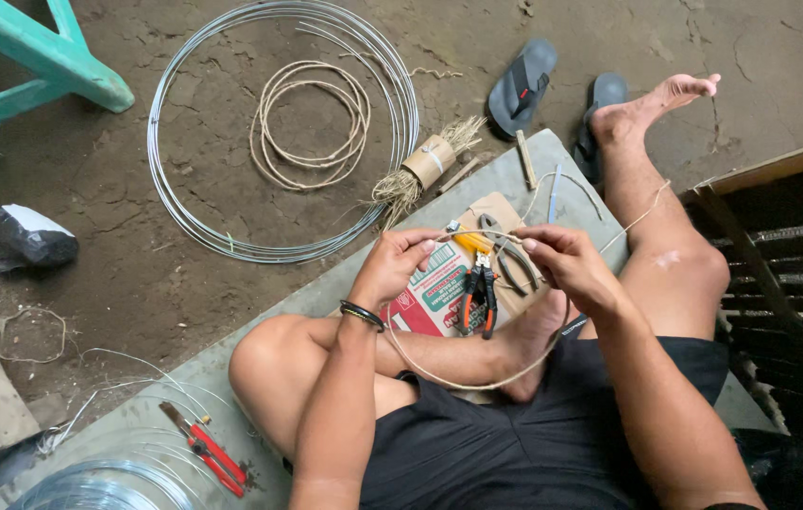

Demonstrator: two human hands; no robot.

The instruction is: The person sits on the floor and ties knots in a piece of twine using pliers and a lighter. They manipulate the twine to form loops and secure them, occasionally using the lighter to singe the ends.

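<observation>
I sit on a grey mat with legs folded. My left hand and my right hand both pinch a thin tan rattan strand, holding a short stretch of it taut between them. The strand loops down over my lap and runs off right toward my outstretched foot. Below my hands lie orange-handled pliers and grey pliers on a piece of printed cardboard.
A large coil of silver wire and a smaller rattan coil lie on the dirt floor. A bundle of straw fibre, two sandals, a red cutter, a teal stool and a wooden crate surround me.
</observation>
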